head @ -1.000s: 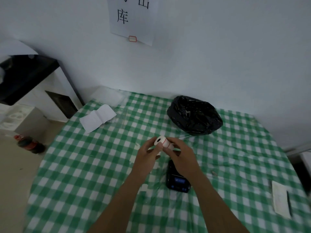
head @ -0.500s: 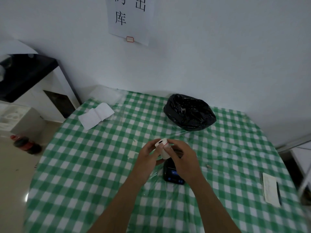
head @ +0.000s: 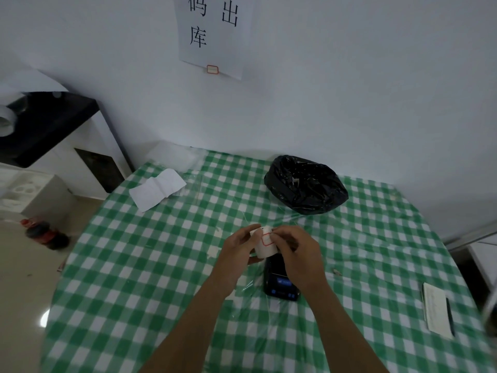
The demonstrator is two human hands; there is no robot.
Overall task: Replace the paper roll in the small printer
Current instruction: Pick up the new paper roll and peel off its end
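A small white paper roll (head: 263, 242) with a red-outlined label on its side is held above the middle of the green checked table (head: 150, 265). My left hand (head: 238, 250) grips it from the left and my right hand (head: 294, 251) pinches it from the right, thumb on the label. Just below and behind my right hand lies the small black printer (head: 279, 281), its blue-lit panel facing me. My right hand covers the printer's far end.
A crumpled black plastic bag (head: 306, 184) sits at the back of the table. Folded white paper (head: 157, 189) lies at the back left. A white notepad with a pen (head: 437, 309) lies at the right edge. Clear plastic film (head: 250, 289) lies under the printer.
Both hands have lowered the roll a little toward the printer and turned it, so its side with the red label faces up instead of its open end.
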